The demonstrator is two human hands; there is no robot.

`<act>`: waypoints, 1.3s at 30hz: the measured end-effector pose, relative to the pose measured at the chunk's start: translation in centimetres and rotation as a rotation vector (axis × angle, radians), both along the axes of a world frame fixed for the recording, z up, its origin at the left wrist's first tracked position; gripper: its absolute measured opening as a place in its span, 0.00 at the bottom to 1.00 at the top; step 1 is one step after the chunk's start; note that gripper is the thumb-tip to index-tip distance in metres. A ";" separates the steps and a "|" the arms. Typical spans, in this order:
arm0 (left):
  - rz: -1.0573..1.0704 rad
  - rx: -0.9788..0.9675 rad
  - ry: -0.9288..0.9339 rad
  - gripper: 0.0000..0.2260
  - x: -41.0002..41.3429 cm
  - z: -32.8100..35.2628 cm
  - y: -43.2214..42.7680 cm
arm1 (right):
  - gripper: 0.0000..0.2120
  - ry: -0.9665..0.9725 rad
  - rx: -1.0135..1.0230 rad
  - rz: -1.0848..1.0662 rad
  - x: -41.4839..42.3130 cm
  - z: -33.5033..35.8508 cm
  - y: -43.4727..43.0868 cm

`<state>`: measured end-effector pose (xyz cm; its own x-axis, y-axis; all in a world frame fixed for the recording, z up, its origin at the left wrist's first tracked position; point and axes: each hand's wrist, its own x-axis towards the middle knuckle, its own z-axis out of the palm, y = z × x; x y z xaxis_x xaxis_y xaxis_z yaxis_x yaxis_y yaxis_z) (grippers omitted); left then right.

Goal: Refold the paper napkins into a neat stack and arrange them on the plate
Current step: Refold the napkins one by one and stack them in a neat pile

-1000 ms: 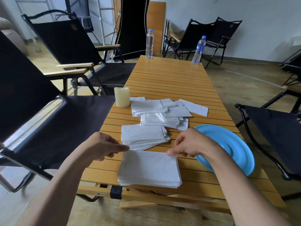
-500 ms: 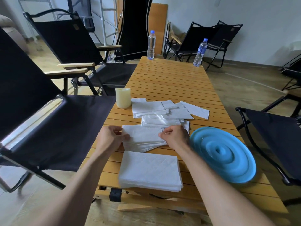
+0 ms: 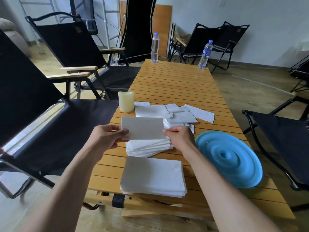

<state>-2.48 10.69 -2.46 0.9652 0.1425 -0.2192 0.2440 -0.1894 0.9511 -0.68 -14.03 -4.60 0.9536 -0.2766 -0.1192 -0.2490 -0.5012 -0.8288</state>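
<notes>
A cream pillar candle point(image 3: 126, 101) is standing upright on the slatted wooden desk point(image 3: 173, 81), near its left edge. Two clear water bottles are standing at the far end, one with a blue cap point(image 3: 155, 47) on the left corner, the other point(image 3: 205, 54) at the right corner. Black folding chairs are sitting around: one close on the left point(image 3: 41, 124), one behind it point(image 3: 71, 47), two by the wall point(image 3: 210, 41), and one on the right point(image 3: 280, 139)
</notes>
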 end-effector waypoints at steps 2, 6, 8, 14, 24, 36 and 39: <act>-0.074 -0.143 0.041 0.16 -0.5 1.3 0.3 | 0.19 -0.002 0.123 0.010 -0.1 1.1 0.0; -0.187 -0.188 0.061 0.21 -1.8 2.8 0.9 | 0.13 0.127 0.574 0.116 -1.1 3.3 -0.8; -0.230 -0.152 0.087 0.21 -2.3 3.1 1.2 | 0.10 0.166 0.561 0.196 -1.8 4.2 -1.6; -0.422 0.045 0.316 0.20 -3.5 3.2 2.4 | 0.15 0.347 0.391 0.374 -4.9 5.7 -3.6; -0.552 0.366 0.525 0.24 -3.6 2.2 1.6 | 0.18 0.522 -0.007 0.429 -6.3 5.0 -3.0; -0.368 0.351 0.350 0.28 -1.8 0.6 1.8 | 0.16 0.211 -0.085 0.273 -4.1 3.8 -2.8; -0.192 0.479 -0.045 0.11 -0.7 -1.2 0.0 | 0.02 0.008 -0.214 0.134 -1.9 1.8 -1.7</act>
<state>-3.19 10.71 -3.64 0.9909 0.0362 -0.1300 0.1226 -0.6437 0.7554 -2.60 -15.76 -2.84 0.9828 -0.1672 -0.0790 -0.1742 -0.6937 -0.6989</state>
